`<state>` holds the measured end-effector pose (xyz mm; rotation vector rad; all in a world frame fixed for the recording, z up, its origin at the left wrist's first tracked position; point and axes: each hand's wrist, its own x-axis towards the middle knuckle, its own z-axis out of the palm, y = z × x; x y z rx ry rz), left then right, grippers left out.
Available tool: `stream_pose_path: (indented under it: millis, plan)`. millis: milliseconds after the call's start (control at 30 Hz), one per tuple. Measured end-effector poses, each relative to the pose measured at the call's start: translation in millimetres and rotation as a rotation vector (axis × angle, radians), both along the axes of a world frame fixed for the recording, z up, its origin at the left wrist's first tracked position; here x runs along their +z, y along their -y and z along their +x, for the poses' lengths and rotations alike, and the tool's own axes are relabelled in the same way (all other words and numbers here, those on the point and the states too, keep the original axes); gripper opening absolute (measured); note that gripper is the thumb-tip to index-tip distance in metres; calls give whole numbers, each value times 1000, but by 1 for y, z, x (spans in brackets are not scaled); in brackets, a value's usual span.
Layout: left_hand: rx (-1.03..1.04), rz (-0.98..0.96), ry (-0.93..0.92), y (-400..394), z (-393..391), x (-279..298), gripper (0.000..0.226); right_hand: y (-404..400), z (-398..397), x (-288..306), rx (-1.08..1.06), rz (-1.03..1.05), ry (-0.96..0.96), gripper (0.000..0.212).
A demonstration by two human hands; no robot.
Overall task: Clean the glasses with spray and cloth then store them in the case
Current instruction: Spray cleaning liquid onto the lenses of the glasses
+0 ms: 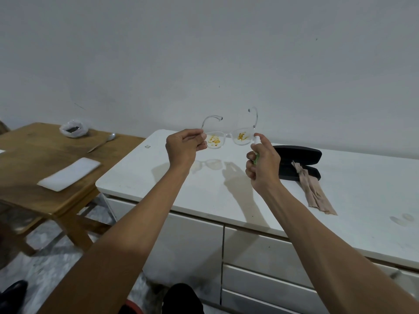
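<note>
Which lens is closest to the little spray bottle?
The lens nearest the right hand; the spray bottle points at its edge. The other lens sits by the left hand.

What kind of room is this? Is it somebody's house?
Probably a room in a home, though I can't be sure. There's a white cabinet with drawers against a plain wall, a wooden folding table with a spoon on it, and a marble-patterned floor.

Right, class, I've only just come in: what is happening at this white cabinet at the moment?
A person holds clear-framed glasses up in the left hand; both lenses carry yellow smears. The right hand grips a small spray bottle with its nozzle close to one lens. The black case lies open on the white cabinet, a beige cloth trailing from it.
</note>
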<state>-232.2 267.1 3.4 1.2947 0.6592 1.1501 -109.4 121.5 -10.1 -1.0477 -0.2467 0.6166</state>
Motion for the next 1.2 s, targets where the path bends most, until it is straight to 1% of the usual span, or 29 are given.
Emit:
stream_pose_path:
  millis: [100,200,433,667,767,900,1067,1200]
  plan:
    - [1,-7,1,0,1,-2,21,-1,-1,0,-9,0,-17,34]
    - [-3,-14,10,-1,1,-2,21,-2,0,-4,-8,2,-19,40]
    - [-3,-23,19,-1,4,2,20,-10,-12,-10,102,-49,14,39]
    - [-10,-20,20,1,5,4,17,-24,-25,-9,157,-26,-36,41]
    - [-7,-24,23,2,5,6,18,-27,-28,-9,176,-19,-51,38]
    - [-10,-21,23,4,5,6,18,-28,-31,-8,182,-16,-76,38]
    - [-18,-20,26,5,6,5,16,-29,-34,-6,173,-3,-104,29]
    - [-19,-20,26,5,6,3,16,-30,-31,-11,163,-3,-67,35]
